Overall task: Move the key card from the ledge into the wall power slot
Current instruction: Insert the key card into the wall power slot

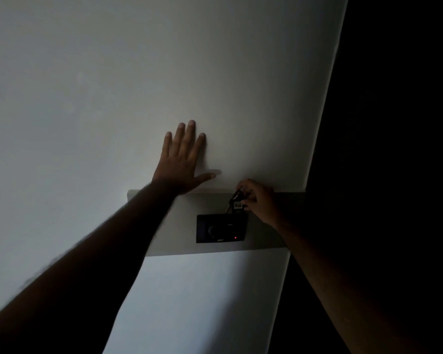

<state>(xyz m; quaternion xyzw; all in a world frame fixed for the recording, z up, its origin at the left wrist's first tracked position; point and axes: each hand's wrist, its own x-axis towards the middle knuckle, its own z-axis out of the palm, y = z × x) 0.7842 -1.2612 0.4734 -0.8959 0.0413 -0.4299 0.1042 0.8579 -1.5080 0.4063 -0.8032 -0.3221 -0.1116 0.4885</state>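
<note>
The room is dim. My left hand (180, 162) lies flat on the white wall, fingers spread, holding nothing. My right hand (260, 200) pinches a small dark key card (237, 204) with a pale label and a keyring, at the top edge of the grey ledge (179, 226). The card hangs just above the black wall power slot (221, 228), which shows a round dial and a small red light. The card's lower end meets the panel's top right corner; I cannot tell whether it is inside the slot.
The white wall (164, 72) fills most of the view. A dark doorway or recess (394, 123) runs down the right side, past the wall's corner. Both my forearms reach up from the bottom of the view.
</note>
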